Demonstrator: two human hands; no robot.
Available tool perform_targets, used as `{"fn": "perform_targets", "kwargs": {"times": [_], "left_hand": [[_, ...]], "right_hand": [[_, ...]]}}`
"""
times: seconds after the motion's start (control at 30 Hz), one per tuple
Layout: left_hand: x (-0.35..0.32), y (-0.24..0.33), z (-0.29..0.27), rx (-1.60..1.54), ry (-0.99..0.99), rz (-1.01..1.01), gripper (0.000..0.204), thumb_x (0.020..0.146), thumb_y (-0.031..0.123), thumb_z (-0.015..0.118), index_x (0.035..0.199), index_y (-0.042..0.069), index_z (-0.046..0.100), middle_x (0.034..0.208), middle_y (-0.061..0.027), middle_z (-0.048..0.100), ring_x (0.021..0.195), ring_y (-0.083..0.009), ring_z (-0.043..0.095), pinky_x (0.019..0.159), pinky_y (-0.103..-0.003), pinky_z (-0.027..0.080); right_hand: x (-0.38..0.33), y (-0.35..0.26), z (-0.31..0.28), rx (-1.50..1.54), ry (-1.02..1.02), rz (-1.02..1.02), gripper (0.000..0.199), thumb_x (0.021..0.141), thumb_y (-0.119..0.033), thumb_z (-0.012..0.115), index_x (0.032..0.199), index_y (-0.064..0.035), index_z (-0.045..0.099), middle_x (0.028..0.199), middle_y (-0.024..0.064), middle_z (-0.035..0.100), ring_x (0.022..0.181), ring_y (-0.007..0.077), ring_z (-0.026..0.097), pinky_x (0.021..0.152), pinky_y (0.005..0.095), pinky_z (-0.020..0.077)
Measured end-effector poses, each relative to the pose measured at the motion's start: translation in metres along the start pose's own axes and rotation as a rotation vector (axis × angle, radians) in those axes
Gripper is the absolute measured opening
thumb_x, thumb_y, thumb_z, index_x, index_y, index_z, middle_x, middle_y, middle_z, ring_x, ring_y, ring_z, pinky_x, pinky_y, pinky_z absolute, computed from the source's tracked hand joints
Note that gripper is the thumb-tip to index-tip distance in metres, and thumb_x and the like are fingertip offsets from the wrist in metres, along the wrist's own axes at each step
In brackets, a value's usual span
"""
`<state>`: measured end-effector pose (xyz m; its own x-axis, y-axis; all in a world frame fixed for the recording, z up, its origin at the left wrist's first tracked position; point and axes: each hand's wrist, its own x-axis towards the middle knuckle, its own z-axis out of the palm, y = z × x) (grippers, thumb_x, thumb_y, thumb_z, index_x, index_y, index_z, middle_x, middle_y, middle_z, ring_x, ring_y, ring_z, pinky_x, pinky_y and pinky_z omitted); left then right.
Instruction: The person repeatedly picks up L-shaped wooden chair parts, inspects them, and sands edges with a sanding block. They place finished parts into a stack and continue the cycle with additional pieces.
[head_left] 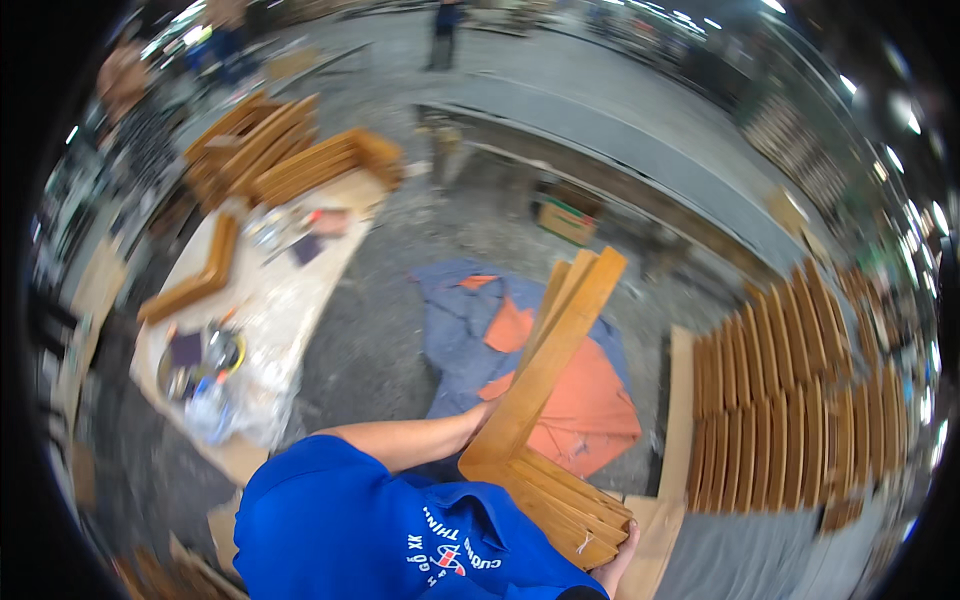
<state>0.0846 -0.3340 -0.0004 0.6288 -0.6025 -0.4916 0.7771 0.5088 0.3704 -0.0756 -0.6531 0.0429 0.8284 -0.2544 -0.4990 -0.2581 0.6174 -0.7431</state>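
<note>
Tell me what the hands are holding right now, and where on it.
A stack of L-shaped wooden pieces. The left hand grips it beside the corner bend; the right hand supports the end of the lower arm.

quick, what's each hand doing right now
Left hand: closed on the bundle of L-shaped wooden pieces, gripping the upright side.
Right hand: fingers curled under the bundle's lower end, holding it.

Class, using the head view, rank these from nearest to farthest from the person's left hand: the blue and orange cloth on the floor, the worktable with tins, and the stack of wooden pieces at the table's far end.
From the left hand:
1. Blue and orange cloth, just beyond, on the floor.
2. Worktable, to the left.
3. Stack of wooden pieces, far upper left.
</note>
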Motion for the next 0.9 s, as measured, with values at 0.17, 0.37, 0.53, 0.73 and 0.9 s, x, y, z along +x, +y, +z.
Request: {"fn": "perform_targets", "kwargs": {"times": [0.17,0.37,0.53,0.73,0.9], "left_hand": [[-0.097,0.036,-0.017,0.045,0.329,0.295,0.046,0.093,0.055,0.042,0.111,0.015,0.057,0.086,-0.0005,0.059,0.071,-0.0122,0.059,0.059,-0.030,0.050],[-0.186,0.077,-0.087,-0.174,0.398,0.539,0.049,0.093,0.056,0.041,0.114,0.015,0.054,0.088,0.0003,0.057,0.075,-0.0122,0.058,0.063,-0.029,0.050],[-0.267,0.124,-0.142,-0.302,0.459,0.752,0.050,0.093,0.058,0.040,0.115,0.015,0.054,0.089,-0.0006,0.058,0.076,-0.0141,0.058,0.065,-0.030,0.050],[-0.345,0.161,-0.200,-0.535,0.620,0.990,0.050,0.092,0.057,0.042,0.111,0.012,0.055,0.088,-0.0028,0.059,0.077,-0.0166,0.058,0.066,-0.031,0.051],[-0.391,0.172,-0.228,-0.684,0.863,1.207,0.044,0.094,0.051,0.044,0.105,0.010,0.056,0.088,-0.0033,0.059,0.077,-0.0169,0.059,0.067,-0.032,0.051]], "right_hand": [[0.024,0.006,0.099,-0.133,-0.210,0.115,0.055,0.087,-0.048,0.052,0.123,-0.0058,0.050,0.122,0.0126,0.055,0.110,0.0284,0.053,0.095,0.0400,0.0430],[0.050,0.047,0.242,-0.328,-0.434,0.156,0.055,0.090,-0.045,0.048,0.125,-0.0037,0.049,0.125,0.0158,0.053,0.112,0.0305,0.052,0.093,0.0422,0.0440],[0.097,0.110,0.385,-0.389,-0.618,0.326,0.052,0.089,-0.042,0.050,0.123,-0.0028,0.050,0.123,0.0168,0.054,0.110,0.0322,0.054,0.092,0.0441,0.0451],[0.103,0.181,0.552,-0.509,-0.819,0.485,0.047,0.090,-0.041,0.051,0.118,-0.0035,0.053,0.115,0.0152,0.058,0.103,0.0307,0.058,0.089,0.0433,0.0475],[0.099,0.247,0.678,-0.689,-0.956,0.611,0.041,0.089,-0.039,0.055,0.112,-0.0051,0.056,0.105,0.0134,0.062,0.094,0.0271,0.062,0.085,0.0390,0.0502]]}}
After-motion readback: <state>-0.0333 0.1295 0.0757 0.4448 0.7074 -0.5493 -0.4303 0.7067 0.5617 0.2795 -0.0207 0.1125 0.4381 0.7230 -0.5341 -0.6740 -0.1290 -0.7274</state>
